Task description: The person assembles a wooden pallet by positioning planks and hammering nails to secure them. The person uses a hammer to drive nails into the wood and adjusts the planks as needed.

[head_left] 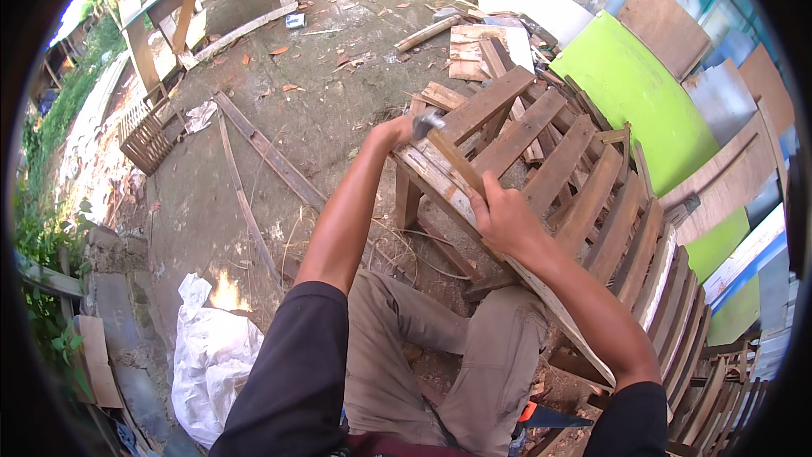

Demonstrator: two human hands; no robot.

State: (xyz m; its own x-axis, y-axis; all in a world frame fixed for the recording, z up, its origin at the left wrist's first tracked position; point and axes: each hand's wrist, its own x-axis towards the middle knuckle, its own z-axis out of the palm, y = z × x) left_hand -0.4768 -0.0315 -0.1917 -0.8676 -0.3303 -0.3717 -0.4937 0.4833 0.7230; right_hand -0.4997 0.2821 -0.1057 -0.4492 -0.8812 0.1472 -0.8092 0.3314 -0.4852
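We see our left hand (391,132) closed around a hammer (425,123), whose grey metal head rests at the far top corner of a wooden pallet (541,169) that stands tilted in front of our knees. Our right hand (505,218) lies on the pallet's near edge, fingers curled over a thin slat (457,165) that runs diagonally up toward the hammer; the grip looks firm, thumb side pressed to the wood. The pallet leans against a stack of more pallets (677,305) that fans out to our right and lower right. Behind that stack stands a large bright green panel (634,93), rounded at the top, with brown boards (664,25) and pale blue sheets (727,93) leaning beyond it; a second green piece (719,245) shows lower down, between a brown board and a white-edged sheet. To our lower left lies a crumpled white sack (211,355) on the ground, just beside our left thigh. A small white packet (294,20) sits far off on the dirt near a wooden frame (169,8). Long loose planks (271,152) lie across the bare earth to our left, and a small slatted crate (148,140) rests near the grassy edge. The open room is the dirt patch left of the pallet, between the planks and our legs; to the right the stack crowds in close
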